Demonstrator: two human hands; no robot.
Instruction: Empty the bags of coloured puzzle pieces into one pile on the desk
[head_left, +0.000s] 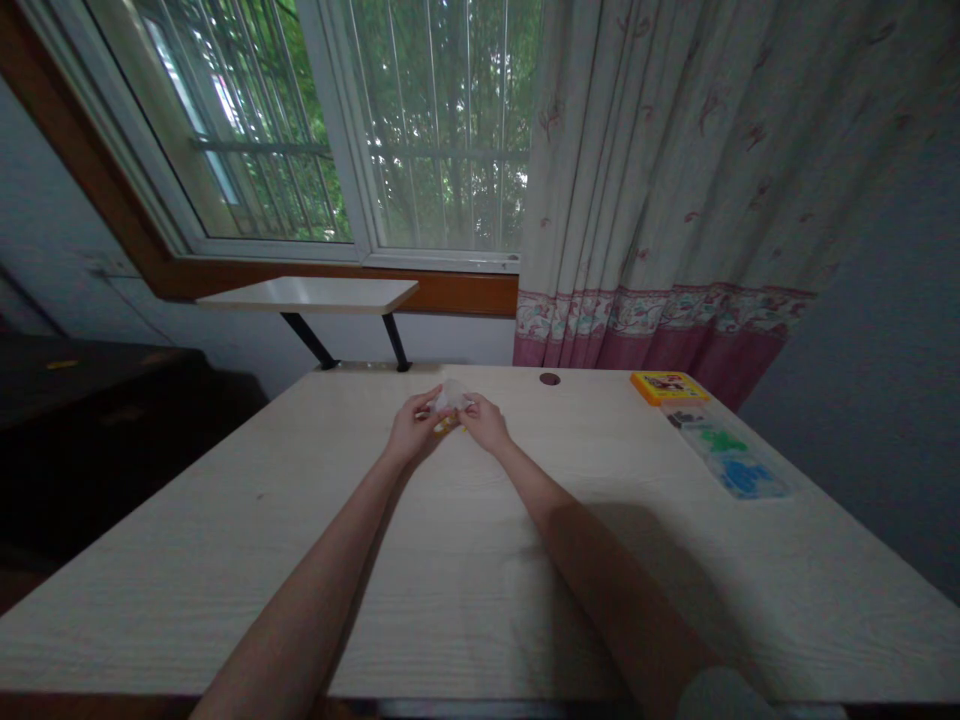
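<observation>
Both my hands meet over the far middle of the pale wooden table (300, 560). My left hand (412, 426) pinches the left side of a small whitish, see-through piece (453, 394), thin like plastic; its exact kind is too small to make out. On its right side, the fingers of my right hand (486, 421) are closed on the same piece. Small yellow bits (448, 424) show just beneath it, between the hands. Whether they are inside the piece or lie on the table, I cannot tell.
At the right lies a clear compartment tray (780, 490) with dark, green and blue small pieces. An orange-yellow box (667, 387) touches its far end. A raised white shelf (315, 293) on black legs stands back left. A round cable hole (550, 379) sits near the back edge.
</observation>
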